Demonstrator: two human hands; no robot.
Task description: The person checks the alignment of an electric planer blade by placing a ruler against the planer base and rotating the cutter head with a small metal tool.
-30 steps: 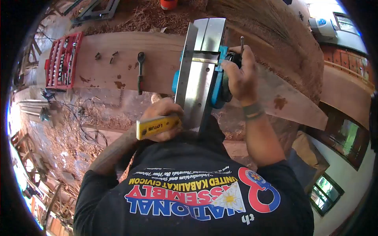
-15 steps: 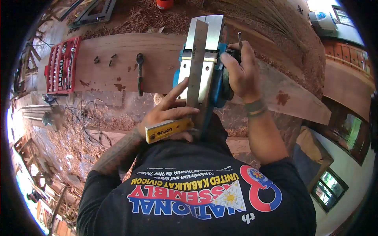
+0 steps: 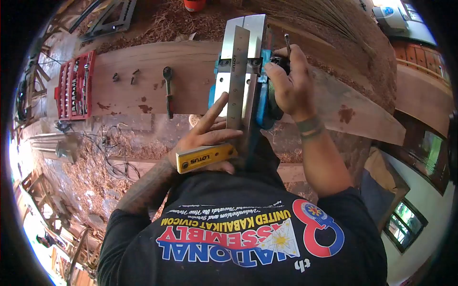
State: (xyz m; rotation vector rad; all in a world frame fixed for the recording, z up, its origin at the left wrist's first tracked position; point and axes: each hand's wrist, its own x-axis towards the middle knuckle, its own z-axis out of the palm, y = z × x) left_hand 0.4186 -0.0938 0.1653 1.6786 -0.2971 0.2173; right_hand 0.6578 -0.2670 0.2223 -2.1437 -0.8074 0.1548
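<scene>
An electric hand planer (image 3: 261,102), teal with a bright metal sole, lies sole up. My left hand (image 3: 207,136) holds a try square, its steel blade (image 3: 237,81) flat along the sole and its yellow stock (image 3: 202,158) under my fingers. My index finger presses on the blade's edge. My right hand (image 3: 293,83) is curled at the planer's right side, thumb by a dark round part (image 3: 280,63). From its fingers a slim metal tool (image 3: 287,40) sticks up; its lower end is hidden. The dark cutter drum (image 3: 254,66) shows in the sole's gap.
On the wooden plank (image 3: 133,55) lie a ratchet wrench (image 3: 168,93), small dark parts (image 3: 133,76) and a red socket set case (image 3: 76,86). Wood shavings (image 3: 186,24) cover the surface behind. An orange container (image 3: 194,5) stands at the top. Cables (image 3: 117,157) lie at lower left.
The cutter drum has turned: a bright strip across the gap has given way to the dark drum. The square's blade has tilted slightly, so its markings read more clearly. Both hands keep their places.
</scene>
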